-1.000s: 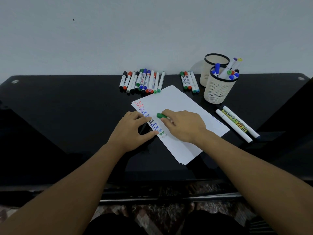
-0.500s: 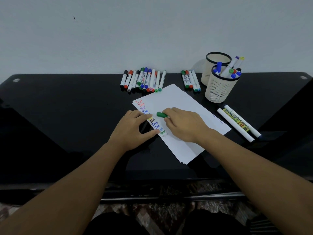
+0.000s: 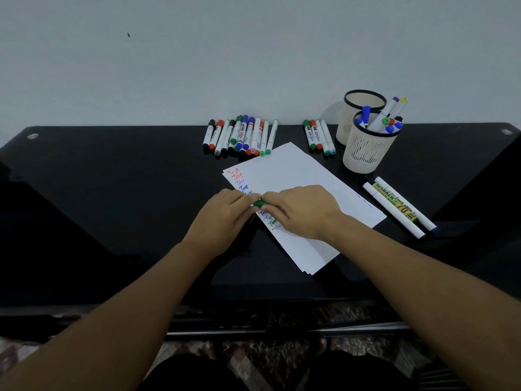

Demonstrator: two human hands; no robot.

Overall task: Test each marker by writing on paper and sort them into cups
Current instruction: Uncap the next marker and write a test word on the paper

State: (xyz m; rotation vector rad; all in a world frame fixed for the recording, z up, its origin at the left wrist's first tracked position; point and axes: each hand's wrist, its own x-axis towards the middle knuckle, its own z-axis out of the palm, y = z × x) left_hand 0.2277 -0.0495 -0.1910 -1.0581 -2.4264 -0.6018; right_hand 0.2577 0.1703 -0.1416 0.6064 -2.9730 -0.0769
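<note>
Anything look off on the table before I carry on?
Nothing is spilled or damaged. Only oddities: the paper lies skewed on the table, and three markers lie loose beside the front cup.

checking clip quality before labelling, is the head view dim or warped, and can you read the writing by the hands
Head view: dim, bluish light; the wide lens bows the black table edge. Its glossy top shows dark reflections, no harsh glare. "Test" lines on the paper read clearly at top, smeared and part hidden near the left hand and right hand.
</note>
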